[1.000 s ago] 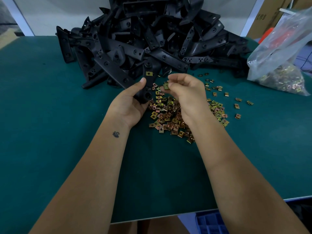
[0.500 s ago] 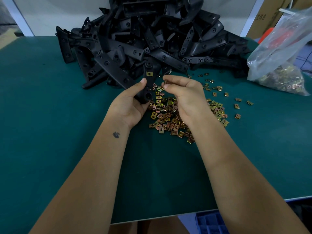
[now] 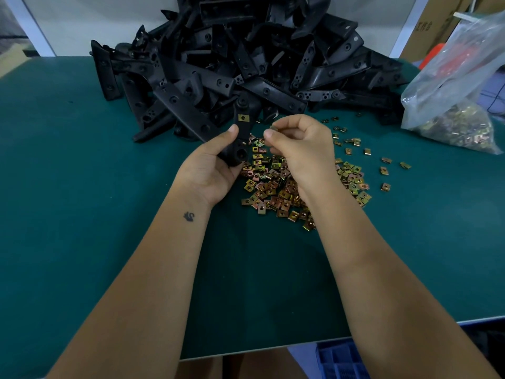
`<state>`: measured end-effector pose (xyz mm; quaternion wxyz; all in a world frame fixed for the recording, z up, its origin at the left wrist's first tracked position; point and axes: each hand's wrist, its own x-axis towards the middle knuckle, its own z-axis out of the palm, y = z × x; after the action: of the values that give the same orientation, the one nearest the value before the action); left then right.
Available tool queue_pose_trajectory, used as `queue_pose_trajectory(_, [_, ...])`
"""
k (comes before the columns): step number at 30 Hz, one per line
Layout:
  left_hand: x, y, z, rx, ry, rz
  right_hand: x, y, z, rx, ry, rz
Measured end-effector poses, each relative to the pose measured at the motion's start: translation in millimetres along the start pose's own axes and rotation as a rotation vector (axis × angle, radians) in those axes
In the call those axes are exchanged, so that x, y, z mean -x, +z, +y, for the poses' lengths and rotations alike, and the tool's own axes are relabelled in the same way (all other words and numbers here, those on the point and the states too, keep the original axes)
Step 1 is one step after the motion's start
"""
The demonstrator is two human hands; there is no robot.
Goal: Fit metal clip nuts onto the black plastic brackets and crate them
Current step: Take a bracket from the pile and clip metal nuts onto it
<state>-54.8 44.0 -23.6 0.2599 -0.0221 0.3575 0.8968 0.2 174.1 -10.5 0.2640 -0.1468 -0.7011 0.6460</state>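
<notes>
My left hand grips a black plastic bracket upright above the table, thumb along its side. One brass-coloured clip nut sits fitted near the bracket's top. My right hand is just right of the bracket and pinches a single clip nut between thumb and forefinger, a short gap from the bracket. Under both hands lies a heap of loose clip nuts on the green table. A large pile of black brackets fills the back of the table.
A clear plastic bag holding more clip nuts lies at the right back. A few stray nuts are scattered right of the heap. A blue crate shows below the table's near edge. Cardboard boxes stand behind the bag.
My right hand has risen slightly from the nut heap and turned the pinched nut toward the bracket. The left hand and bracket have stayed nearly still.
</notes>
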Motion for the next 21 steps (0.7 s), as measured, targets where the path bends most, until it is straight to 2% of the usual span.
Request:
queue_pose_trajectory(2, [-1.7,0.6,-0.8,-0.008,0.014,0.036,0.4,-0.2,-0.5,-0.045,0.022,-0.012])
queue_pose_trajectory(4, [-5.1,2.0,-2.0,-0.104,0.09,0.141,0.4,0.3,0.2,-0.054,0.028,-0.018])
queue_pose_trajectory(7, [-7.4,-0.5,-3.1,-0.562,0.273,0.303,-1.4,0.3,2.9,0.051,0.001,0.002])
queue_pose_trajectory(10, [-6.4,-6.6,-3.4,-0.95,0.429,0.317,-1.4,-0.7,2.9,0.008,0.029,-0.011])
queue_pose_trajectory(13, [-3.3,-7.8,-4.6,-1.203,0.499,0.313,-1.1,-1.0,2.0,-0.042,0.05,-0.032])
queue_pose_trajectory(16, [-1.8,-7.0,-6.5,-1.317,0.547,0.325,-1.0,-0.9,2.1,-0.092,0.083,-0.063])
queue_pose_trajectory(21, [-2.0,-6.8,-8.1,-1.598,0.55,0.453,-2.1,-0.9,3.2,-0.165,0.142,-0.088])
